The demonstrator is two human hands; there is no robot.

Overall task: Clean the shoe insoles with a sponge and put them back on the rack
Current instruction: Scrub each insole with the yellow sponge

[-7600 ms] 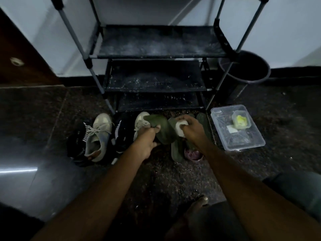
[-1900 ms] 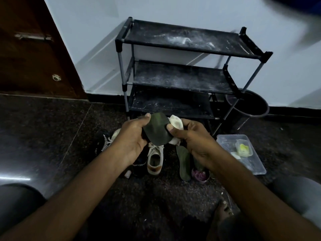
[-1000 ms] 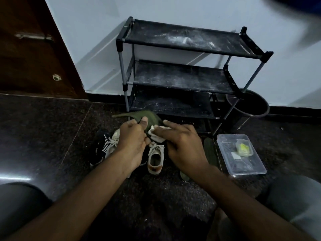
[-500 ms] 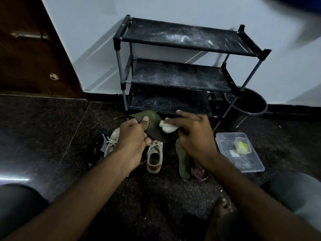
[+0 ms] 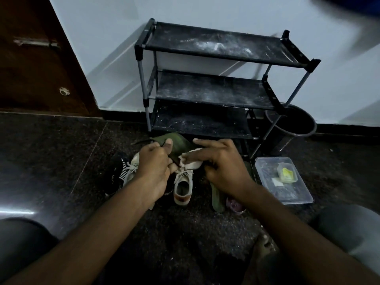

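My left hand [image 5: 154,167] pinches one end of a dark green insole [image 5: 178,142], held nearly flat just in front of the rack's lowest shelf. My right hand [image 5: 221,164] presses a whitish sponge [image 5: 190,160] onto the insole, its index finger stretched across the sponge and its other fingers spread. A second green insole [image 5: 216,197] lies on the floor beneath my right wrist. The black three-shelf rack [image 5: 207,89] stands against the wall with nothing on its dusty shelves.
A beige sneaker [image 5: 183,187] and black shoes [image 5: 118,173] sit on the dark floor below my hands. A clear plastic box [image 5: 296,194] holding a yellow item lies to the right, a small pinkish bowl [image 5: 235,204] beside the floor insole. A dark bucket [image 5: 292,124] stands by the rack.
My right hand slid the sponge back along the insole toward my left hand. The insole stays held flat in my left hand.
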